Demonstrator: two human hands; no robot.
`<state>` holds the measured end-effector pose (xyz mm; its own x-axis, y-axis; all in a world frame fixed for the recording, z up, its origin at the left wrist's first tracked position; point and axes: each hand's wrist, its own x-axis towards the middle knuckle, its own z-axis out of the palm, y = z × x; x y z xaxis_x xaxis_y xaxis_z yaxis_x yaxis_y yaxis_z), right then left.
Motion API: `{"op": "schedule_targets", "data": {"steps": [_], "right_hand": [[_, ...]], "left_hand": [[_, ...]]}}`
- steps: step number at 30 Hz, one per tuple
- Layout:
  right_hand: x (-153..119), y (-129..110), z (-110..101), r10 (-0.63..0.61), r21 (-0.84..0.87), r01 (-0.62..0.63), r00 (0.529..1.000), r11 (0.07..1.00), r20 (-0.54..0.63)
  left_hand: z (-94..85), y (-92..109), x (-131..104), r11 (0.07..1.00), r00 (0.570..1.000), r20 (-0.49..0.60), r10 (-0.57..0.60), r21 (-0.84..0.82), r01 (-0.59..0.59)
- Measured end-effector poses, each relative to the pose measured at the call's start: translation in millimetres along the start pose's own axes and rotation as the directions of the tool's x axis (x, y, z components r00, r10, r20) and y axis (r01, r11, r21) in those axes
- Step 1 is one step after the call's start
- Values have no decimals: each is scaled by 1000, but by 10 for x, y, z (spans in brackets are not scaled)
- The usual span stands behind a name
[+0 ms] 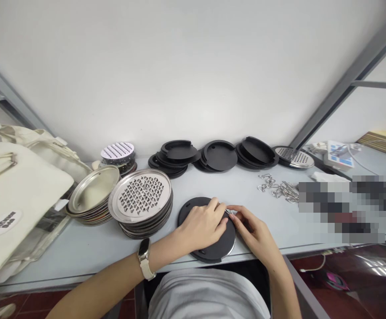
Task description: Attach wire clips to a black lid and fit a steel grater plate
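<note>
A round black disc (196,206) with a shiny metal rim at its lower right lies near the table's front edge. My left hand (206,223) rests across the disc, its fingers bent toward the right edge. At that edge my right hand (249,228) pinches a small metal wire piece (229,212) between thumb and index finger. The left fingertips are close beside the same piece; whether they grip it is hard to see. More bent wire pieces (286,190) lie in a loose pile to the right.
Grater plates (141,197) and metal lids (95,190) are stacked at the left, beside cream bags (29,190). Black discs (219,155) stand in stacks along the wall. A small box (339,155) sits back right.
</note>
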<state>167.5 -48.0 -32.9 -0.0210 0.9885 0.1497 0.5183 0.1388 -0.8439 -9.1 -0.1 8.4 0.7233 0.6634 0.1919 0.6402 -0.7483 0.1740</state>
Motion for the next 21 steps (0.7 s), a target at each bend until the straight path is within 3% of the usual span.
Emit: {"op": "schedule_targets", "data": {"steps": [21], "right_hand": [[0, 16, -3, -8, 8, 8, 1000, 1000, -14]], "left_hand": [[-31, 9, -4, 1000, 999, 37, 10, -3, -10]]}}
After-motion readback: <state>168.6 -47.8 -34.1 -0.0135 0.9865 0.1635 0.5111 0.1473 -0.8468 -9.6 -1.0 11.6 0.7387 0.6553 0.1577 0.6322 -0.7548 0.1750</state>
